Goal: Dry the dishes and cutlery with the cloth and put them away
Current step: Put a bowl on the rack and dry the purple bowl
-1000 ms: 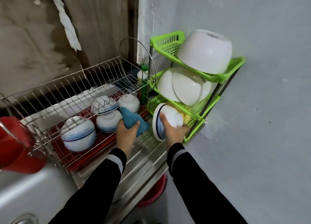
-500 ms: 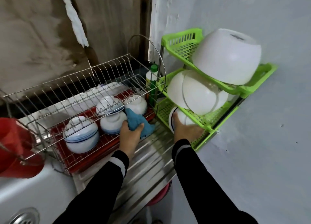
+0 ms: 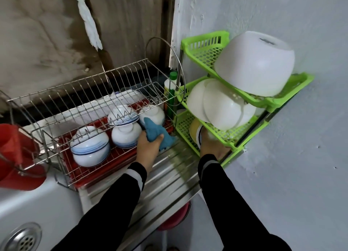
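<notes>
My left hand (image 3: 148, 145) grips a blue cloth (image 3: 157, 133) beside the wire dish rack (image 3: 90, 92). Upturned white bowls with blue rims sit in that rack: one at the front left (image 3: 90, 147), one in the middle (image 3: 125, 135), one behind the cloth (image 3: 153, 114). My right hand (image 3: 212, 146) holds a blue-rimmed white bowl (image 3: 198, 136) on its edge inside the lowest tier of the green plastic shelf (image 3: 228, 137), next to a yellowish dish (image 3: 194, 127). Most of that bowl is hidden by my hand and the tier above.
Large white bowls fill the shelf's middle tier (image 3: 222, 105) and top tier (image 3: 254, 62). A green-capped bottle (image 3: 171, 88) stands between rack and shelf. A red cutlery holder (image 3: 17, 156) hangs at the rack's left end. The ribbed steel drainboard (image 3: 169, 175) and sink drain (image 3: 22, 237) lie below.
My right hand has pushed the blue-rimmed bowl from the open into the shelf's lowest tier. My left hand stayed by the rack with the cloth.
</notes>
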A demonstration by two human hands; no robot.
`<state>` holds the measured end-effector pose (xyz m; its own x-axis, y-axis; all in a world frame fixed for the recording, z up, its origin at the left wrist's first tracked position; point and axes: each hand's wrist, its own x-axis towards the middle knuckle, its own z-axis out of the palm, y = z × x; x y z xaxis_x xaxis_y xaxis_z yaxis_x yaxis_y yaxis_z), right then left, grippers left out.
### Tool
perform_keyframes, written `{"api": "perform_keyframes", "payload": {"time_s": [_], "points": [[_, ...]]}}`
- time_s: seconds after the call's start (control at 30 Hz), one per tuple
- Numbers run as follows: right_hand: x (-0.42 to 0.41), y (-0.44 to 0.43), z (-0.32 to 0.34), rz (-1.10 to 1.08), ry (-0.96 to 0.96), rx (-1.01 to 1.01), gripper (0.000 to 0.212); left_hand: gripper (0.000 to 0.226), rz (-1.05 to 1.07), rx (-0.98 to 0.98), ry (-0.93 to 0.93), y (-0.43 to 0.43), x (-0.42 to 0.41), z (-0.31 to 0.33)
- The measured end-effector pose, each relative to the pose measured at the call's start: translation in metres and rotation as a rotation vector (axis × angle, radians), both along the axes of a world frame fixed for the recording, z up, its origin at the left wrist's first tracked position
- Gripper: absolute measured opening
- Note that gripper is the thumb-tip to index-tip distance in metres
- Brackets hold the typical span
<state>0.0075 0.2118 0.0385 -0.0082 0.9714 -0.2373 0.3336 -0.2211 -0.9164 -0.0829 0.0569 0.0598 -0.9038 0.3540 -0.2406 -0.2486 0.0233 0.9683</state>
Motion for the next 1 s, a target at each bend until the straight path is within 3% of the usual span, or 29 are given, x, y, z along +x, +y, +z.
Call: {"api": "perform_keyframes", "payload": {"time_s": [0.13, 0.2, 0.37, 0.47, 0.7, 1.0], "points": [[-0.001, -0.018, 0.002, 0.03, -0.094, -0.107, 0.119, 0.026, 0.015, 0.005, -0.015, 0.0, 0.002, 0.003], [0.002, -0.026, 0.006, 0.063, -0.11, -0.11, 0.125, 0.033, 0.026, 0.001, -0.012, -0.002, 0.003, 0.004], [0.009, -0.048, 0.002, 0.147, -0.115, 0.079, 0.107, 0.025, 0.065, 0.006, 0.014, -0.011, 0.01, 0.006], [0.011, -0.056, -0.004, 0.203, -0.086, 0.081, 0.1, 0.023, 0.097, 0.002, 0.031, -0.019, 0.017, 0.004], [0.029, -0.079, -0.011, 0.396, -0.208, 0.288, 0.091, 0.033, 0.191, -0.014, 0.05, -0.052, 0.045, -0.007], [0.033, -0.134, -0.02, 0.894, -0.152, 0.379, 0.07, 0.038, 0.399, -0.071, 0.081, -0.135, 0.077, -0.014]]}}
